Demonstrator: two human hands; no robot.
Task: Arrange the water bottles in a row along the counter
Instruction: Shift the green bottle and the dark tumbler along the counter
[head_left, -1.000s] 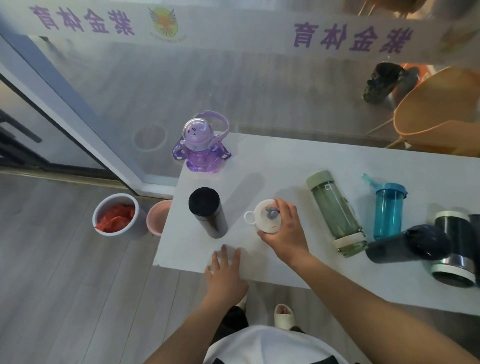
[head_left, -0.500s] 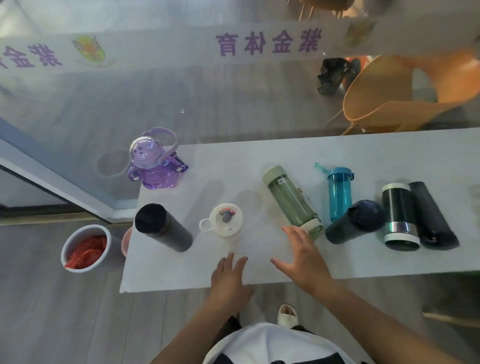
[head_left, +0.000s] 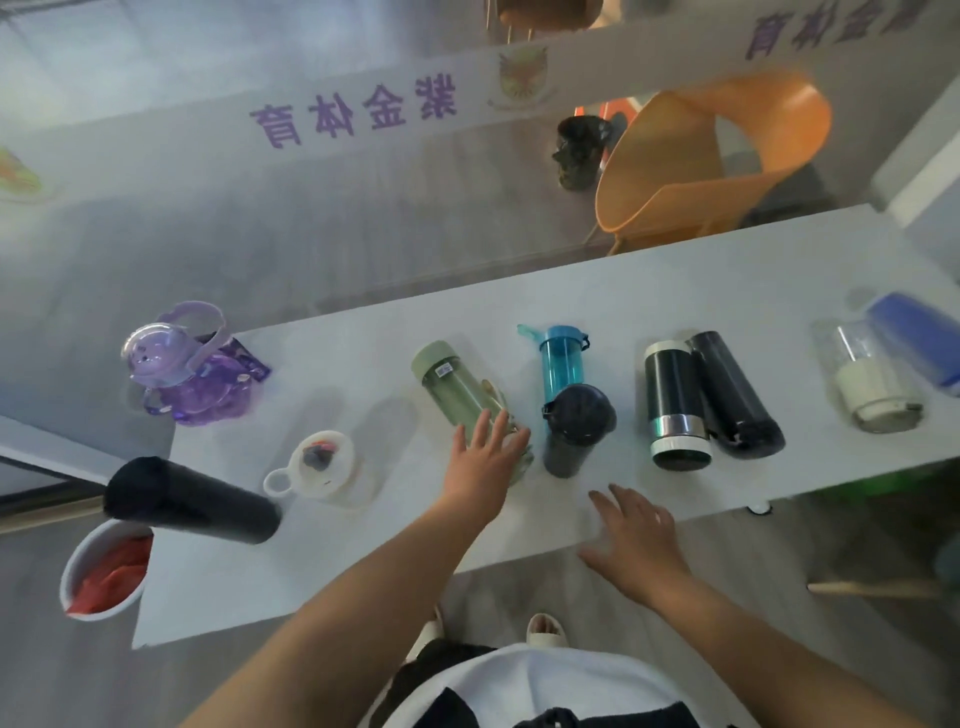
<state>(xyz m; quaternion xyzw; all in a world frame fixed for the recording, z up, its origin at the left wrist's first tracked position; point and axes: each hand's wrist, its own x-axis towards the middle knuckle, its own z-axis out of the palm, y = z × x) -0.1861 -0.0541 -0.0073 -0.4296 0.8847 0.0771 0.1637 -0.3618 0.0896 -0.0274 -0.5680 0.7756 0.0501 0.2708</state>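
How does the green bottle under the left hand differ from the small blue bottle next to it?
The green bottle is pale olive with a matching green cap; the blue bottle is clear teal with a blue lid and a spout sticking out sideways. The green bottle looks longer, the blue bottle shorter. The left hand rests on the green bottle's near end; nothing touches the blue bottle, and the right hand is away from both. Both are see-through and sit on the white counter.

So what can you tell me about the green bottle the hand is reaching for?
The green bottle is see-through, olive-tinted plastic or glass, with a pale green cap on the far end and a small label near it. It appears to stand on the white counter between the white lidded cup and the blue bottle. The left hand covers its near end, fingers spread on it.
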